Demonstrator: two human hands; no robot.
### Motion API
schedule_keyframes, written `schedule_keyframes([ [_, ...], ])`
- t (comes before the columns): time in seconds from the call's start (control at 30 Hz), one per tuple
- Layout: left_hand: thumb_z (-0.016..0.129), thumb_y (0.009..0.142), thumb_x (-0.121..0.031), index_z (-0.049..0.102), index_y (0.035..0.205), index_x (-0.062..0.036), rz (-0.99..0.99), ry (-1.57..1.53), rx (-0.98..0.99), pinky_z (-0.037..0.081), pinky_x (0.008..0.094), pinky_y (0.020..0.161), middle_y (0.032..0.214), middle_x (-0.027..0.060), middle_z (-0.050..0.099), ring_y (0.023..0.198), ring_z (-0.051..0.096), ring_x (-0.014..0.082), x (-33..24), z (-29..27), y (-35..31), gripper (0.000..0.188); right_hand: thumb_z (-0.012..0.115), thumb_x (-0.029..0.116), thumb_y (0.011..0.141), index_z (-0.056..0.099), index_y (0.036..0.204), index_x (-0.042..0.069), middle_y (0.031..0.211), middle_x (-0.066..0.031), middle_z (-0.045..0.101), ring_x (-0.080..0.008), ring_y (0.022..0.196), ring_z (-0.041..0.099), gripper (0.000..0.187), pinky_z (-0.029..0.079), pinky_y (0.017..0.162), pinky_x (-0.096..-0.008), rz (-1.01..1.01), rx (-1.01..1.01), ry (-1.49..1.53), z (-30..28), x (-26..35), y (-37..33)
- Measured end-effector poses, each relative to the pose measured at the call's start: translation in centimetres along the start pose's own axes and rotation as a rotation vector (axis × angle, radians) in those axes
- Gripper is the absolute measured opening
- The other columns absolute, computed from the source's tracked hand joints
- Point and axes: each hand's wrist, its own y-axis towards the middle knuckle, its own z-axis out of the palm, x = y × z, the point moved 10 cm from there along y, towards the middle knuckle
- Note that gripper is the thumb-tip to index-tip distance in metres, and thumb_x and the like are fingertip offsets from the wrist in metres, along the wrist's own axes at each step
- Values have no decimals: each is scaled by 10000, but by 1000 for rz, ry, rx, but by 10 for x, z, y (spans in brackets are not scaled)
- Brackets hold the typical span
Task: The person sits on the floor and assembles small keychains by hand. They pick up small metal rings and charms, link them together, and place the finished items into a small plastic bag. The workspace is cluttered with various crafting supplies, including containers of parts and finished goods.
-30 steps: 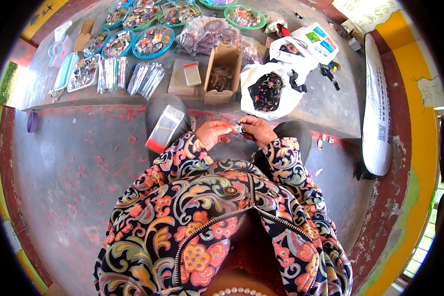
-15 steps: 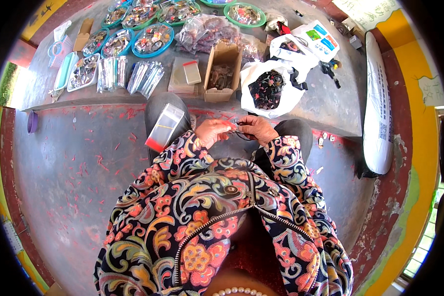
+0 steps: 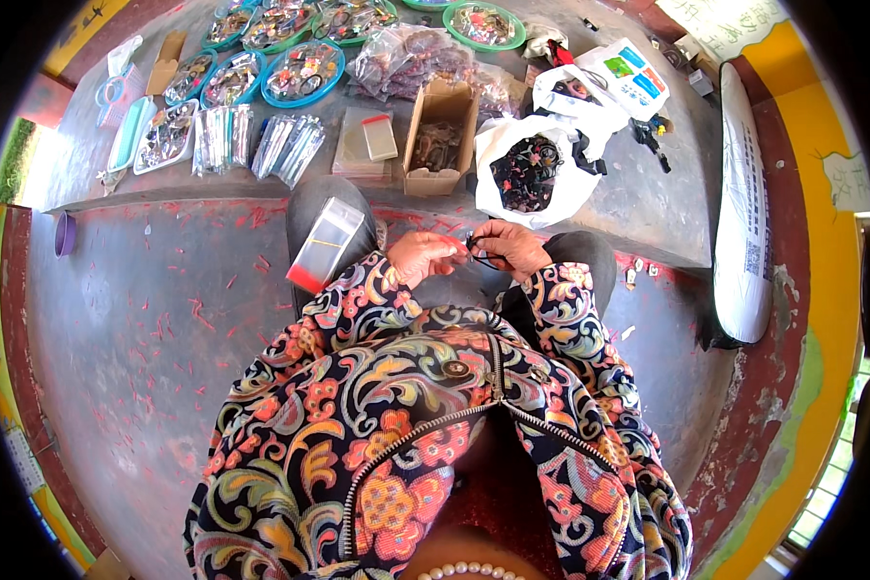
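Above my lap, my two hands are close together. My right hand (image 3: 514, 248) pinches a black hair tie (image 3: 488, 259), a thin dark loop hanging below the fingers. My left hand (image 3: 421, 257) is closed, its fingertips just left of the loop. A bit of red and something clear show there, too small to make out. On my left knee lies a stack of clear plastic bags (image 3: 331, 237) with a red edge and a yellow band round it. Ahead, a white bag (image 3: 483, 184) holds many dark loops with small coloured bits.
On the raised slab stand an open cardboard box (image 3: 466, 145), packed bundles (image 3: 288, 148), a blue basin (image 3: 336, 85) of small packets and a white tray (image 3: 137, 166). A long white sack (image 3: 741, 222) leans at the right. Red scraps litter the floor (image 3: 164, 387).
My fingers have shifted slightly around the black hair tie, and its loop shows more clearly below my right hand. The red bit at my left fingertips shows less. The view has moved slightly.
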Motion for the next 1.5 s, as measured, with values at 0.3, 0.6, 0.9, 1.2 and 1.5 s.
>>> schedule_keyframes([
  [0.3,514,814,-69,603,880,-6,73,-63,4,454,255,685,921,103,604,844,568,173,2,-12,8,128,618,56,732,558,872,38,677,-19,578,-45,462,439,153,269,377,-158,16,18,1,1,-3,2],
  [0.6,511,816,-56,599,895,12,84,-18,1,455,262,713,929,104,598,799,559,159,-2,-6,5,136,632,77,732,553,856,40,643,5,548,-37,473,455,152,282,380,-152,-8,-4,-135,5,4,-3],
  [0.9,505,821,-61,597,893,16,56,-1,9,456,264,720,935,106,595,793,557,162,1,-4,5,139,673,84,679,580,822,60,804,-27,589,-67,648,517,172,375,542,-188,-130,-2,-308,0,6,2],
  [1.2,507,817,-89,593,889,24,76,-149,113,462,261,726,937,122,599,800,573,184,-7,8,1,160,654,77,703,564,779,80,824,-4,584,-68,755,520,118,395,659,-206,-223,115,-92,14,17,-2],
  [1.5,501,826,-97,586,906,21,70,-183,121,465,253,718,904,117,605,848,583,206,-8,7,2,166,616,115,761,553,835,69,767,13,555,-73,664,504,107,403,606,-202,-226,98,-101,8,12,2],
])
